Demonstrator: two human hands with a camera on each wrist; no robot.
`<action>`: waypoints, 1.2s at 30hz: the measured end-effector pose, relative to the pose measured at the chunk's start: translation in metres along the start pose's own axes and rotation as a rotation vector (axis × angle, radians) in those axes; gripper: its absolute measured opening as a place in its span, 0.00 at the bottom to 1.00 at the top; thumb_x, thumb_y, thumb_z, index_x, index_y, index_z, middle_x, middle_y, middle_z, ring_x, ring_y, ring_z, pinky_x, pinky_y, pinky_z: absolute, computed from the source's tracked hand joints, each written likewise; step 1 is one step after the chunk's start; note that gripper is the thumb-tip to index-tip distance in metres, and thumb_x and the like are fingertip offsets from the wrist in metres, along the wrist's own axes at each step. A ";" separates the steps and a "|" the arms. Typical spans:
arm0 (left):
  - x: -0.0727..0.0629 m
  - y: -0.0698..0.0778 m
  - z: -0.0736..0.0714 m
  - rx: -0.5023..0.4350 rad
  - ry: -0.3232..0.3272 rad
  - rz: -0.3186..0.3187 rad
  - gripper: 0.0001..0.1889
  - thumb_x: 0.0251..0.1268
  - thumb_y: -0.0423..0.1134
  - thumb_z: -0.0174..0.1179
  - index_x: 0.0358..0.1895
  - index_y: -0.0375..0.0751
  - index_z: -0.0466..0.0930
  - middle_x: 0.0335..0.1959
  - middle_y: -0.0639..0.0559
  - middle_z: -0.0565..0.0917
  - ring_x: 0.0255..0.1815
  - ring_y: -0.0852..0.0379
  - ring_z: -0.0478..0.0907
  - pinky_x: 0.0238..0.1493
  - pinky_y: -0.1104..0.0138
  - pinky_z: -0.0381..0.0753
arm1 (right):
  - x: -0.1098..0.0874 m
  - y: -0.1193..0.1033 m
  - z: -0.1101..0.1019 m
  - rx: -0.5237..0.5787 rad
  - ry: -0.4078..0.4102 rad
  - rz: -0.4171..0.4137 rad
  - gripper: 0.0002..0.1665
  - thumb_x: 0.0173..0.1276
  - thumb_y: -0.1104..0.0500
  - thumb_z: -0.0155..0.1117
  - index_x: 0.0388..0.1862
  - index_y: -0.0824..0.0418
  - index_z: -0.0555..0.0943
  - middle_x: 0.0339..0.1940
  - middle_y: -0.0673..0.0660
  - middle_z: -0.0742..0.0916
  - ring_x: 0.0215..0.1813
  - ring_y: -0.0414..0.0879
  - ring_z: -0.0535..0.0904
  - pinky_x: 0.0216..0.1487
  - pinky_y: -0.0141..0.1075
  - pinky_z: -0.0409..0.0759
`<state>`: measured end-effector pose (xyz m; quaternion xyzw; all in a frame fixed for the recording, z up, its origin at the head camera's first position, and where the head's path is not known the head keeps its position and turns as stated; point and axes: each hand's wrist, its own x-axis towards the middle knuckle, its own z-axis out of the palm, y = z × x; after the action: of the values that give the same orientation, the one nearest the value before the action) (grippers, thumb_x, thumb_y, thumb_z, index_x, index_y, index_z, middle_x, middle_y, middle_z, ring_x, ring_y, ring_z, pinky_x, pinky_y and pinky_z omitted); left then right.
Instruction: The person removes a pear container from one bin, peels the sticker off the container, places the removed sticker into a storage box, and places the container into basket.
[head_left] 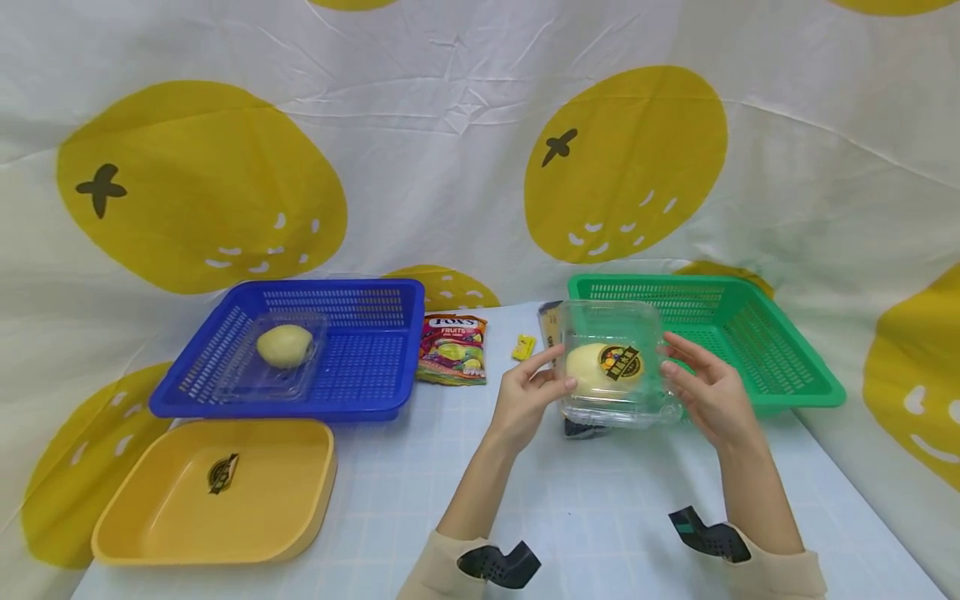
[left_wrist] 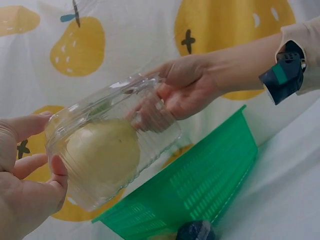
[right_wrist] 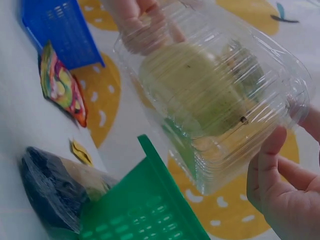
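Between both hands, above the table, a clear plastic clamshell box [head_left: 648, 400] is held up and tilted. Inside it lies a pale yellow-green fruit [left_wrist: 102, 152], and a round black-and-gold sticker [head_left: 621, 363] shows on the lid. My left hand [head_left: 522, 402] pinches the box's left side between thumb and fingers. On the opposite side, my right hand [head_left: 712, 402] grips the edge near the corner, its fingertips partly seen through the plastic in the left wrist view. Behind the box, a dark packet [right_wrist: 52, 192] is mostly hidden in the head view.
A green basket [head_left: 795, 367] stands at the right. To the left, a blue basket [head_left: 367, 350] contains another clear box [head_left: 258, 379] with a fruit. In front of it sits a yellow tray [head_left: 262, 500] with a sticker inside. A candy bag [head_left: 452, 350] and a small yellow wrapper [head_left: 523, 347] lie mid-table.
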<state>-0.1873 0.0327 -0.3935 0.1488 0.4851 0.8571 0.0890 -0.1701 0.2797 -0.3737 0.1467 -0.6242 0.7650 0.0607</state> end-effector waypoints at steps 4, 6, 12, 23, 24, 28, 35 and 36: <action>-0.008 0.001 -0.005 -0.012 0.010 0.001 0.28 0.57 0.18 0.55 0.64 0.24 0.65 0.53 0.43 0.70 0.38 0.62 0.72 0.42 0.76 0.77 | -0.004 0.005 0.007 0.003 0.000 -0.008 0.26 0.68 0.73 0.52 0.65 0.64 0.70 0.50 0.53 0.76 0.39 0.36 0.74 0.35 0.23 0.77; -0.011 0.002 -0.008 -0.014 0.014 0.005 0.28 0.56 0.18 0.55 0.63 0.24 0.65 0.49 0.46 0.72 0.38 0.62 0.72 0.42 0.76 0.77 | -0.006 0.007 0.010 0.012 0.002 -0.014 0.26 0.68 0.74 0.51 0.65 0.65 0.70 0.49 0.53 0.76 0.39 0.36 0.74 0.34 0.23 0.77; -0.021 0.002 -0.017 0.003 0.035 0.004 0.28 0.55 0.18 0.55 0.63 0.24 0.65 0.39 0.49 0.74 0.37 0.62 0.72 0.41 0.76 0.77 | -0.008 0.016 0.021 0.070 0.000 -0.026 0.26 0.66 0.76 0.51 0.64 0.68 0.70 0.49 0.54 0.77 0.30 0.35 0.71 0.27 0.22 0.72; -0.037 0.008 -0.037 0.000 0.089 0.006 0.29 0.54 0.18 0.55 0.64 0.23 0.64 0.49 0.47 0.74 0.37 0.62 0.74 0.42 0.75 0.77 | -0.012 0.030 0.043 0.141 -0.033 -0.045 0.27 0.65 0.77 0.54 0.63 0.67 0.71 0.48 0.55 0.77 0.37 0.36 0.77 0.35 0.23 0.77; -0.039 0.009 -0.039 0.002 0.093 0.005 0.29 0.54 0.18 0.55 0.64 0.23 0.64 0.49 0.47 0.74 0.36 0.62 0.74 0.42 0.75 0.77 | -0.012 0.032 0.045 0.136 -0.042 -0.052 0.27 0.64 0.77 0.54 0.63 0.67 0.70 0.49 0.55 0.77 0.38 0.36 0.77 0.36 0.23 0.77; -0.047 0.012 -0.048 0.012 0.112 0.007 0.29 0.54 0.18 0.55 0.63 0.23 0.64 0.49 0.48 0.75 0.36 0.62 0.74 0.42 0.75 0.77 | -0.013 0.037 0.053 0.149 -0.087 -0.069 0.29 0.62 0.80 0.52 0.64 0.69 0.69 0.49 0.56 0.76 0.42 0.39 0.79 0.39 0.24 0.78; -0.058 0.015 -0.060 0.052 0.127 0.021 0.29 0.54 0.19 0.56 0.63 0.22 0.64 0.54 0.43 0.72 0.37 0.62 0.73 0.42 0.75 0.76 | -0.016 0.048 0.064 0.161 -0.107 -0.025 0.31 0.61 0.81 0.52 0.65 0.72 0.66 0.49 0.57 0.74 0.42 0.40 0.78 0.38 0.24 0.78; -0.060 0.015 -0.061 0.057 0.127 0.021 0.29 0.54 0.19 0.56 0.63 0.22 0.64 0.55 0.43 0.72 0.38 0.62 0.73 0.43 0.76 0.76 | -0.017 0.049 0.065 0.164 -0.109 -0.016 0.31 0.61 0.81 0.52 0.65 0.72 0.66 0.49 0.57 0.74 0.41 0.40 0.78 0.38 0.24 0.78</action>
<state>-0.1520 -0.0421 -0.4203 0.1015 0.5126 0.8514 0.0447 -0.1580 0.2073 -0.4131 0.1974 -0.5607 0.8039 0.0205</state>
